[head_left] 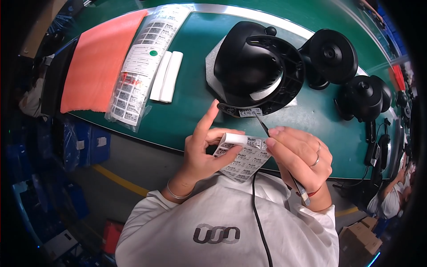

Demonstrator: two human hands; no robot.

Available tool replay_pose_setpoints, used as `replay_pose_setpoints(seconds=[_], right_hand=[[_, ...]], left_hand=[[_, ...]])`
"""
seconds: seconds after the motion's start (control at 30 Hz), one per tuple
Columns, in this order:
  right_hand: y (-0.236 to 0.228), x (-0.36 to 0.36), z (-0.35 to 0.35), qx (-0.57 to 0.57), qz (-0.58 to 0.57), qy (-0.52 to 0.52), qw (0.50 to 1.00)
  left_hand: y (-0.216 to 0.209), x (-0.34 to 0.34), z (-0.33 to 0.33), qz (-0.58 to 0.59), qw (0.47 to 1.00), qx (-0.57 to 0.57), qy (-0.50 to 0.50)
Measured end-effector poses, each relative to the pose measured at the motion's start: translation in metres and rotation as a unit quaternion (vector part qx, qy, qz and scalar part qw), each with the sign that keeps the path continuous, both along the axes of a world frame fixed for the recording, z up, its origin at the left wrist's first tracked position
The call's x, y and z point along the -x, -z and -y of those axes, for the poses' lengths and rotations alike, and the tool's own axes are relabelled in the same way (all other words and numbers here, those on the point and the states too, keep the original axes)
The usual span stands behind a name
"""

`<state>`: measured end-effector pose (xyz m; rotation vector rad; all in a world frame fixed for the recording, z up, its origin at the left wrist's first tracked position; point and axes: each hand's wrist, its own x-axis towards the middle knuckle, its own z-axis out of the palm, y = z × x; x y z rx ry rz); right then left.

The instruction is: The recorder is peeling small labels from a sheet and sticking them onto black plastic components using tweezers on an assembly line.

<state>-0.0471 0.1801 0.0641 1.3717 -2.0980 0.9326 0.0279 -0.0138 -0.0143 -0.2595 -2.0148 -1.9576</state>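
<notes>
My left hand (202, 153) is closed on a sheet of small silver labels (242, 162), thumb on top and index finger stretched toward the black plastic housing (249, 58). Part of the sheet's white backing is curled over. In my right hand (304, 155) is a pair of tweezers (265, 128), its tips touching a single silver label (250, 112). That label lies against the near rim of the housing; whether it is stuck down I cannot tell. The housing rests on its side on white foam (212, 73), with its ribbed ring facing right.
Two more black round units (331, 55) (364, 98) stand on the green table (191, 80) at the right. On the left lie an orange foam sheet (104, 62), a bagged stack of labels (142, 66) and white rolled strips (167, 78). A black cable (255, 213) hangs over my shirt.
</notes>
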Motion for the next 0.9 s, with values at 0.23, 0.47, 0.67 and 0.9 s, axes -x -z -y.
replay_pose_setpoints(seconds=[0.23, 0.47, 0.67, 0.9], right_hand=[[0.004, 0.005, 0.002, 0.004, 0.0, -0.001, 1.0], [0.007, 0.007, 0.004, 0.014, 0.015, -0.01, 1.0], [0.008, 0.004, 0.004, 0.045, 0.092, -0.013, 0.995], [0.02, -0.012, 0.006, 0.234, 0.474, 0.125, 0.84]], left_hand=[[0.001, -0.001, 0.0, 0.0, 1.0, 0.002, -0.002], [0.0, 0.0, -0.001, 0.007, 1.0, -0.002, -0.008], [0.0, -0.001, -0.001, 0.01, 1.0, 0.001, -0.009], [0.002, -0.002, -0.002, 0.009, 1.0, 0.006, -0.012]])
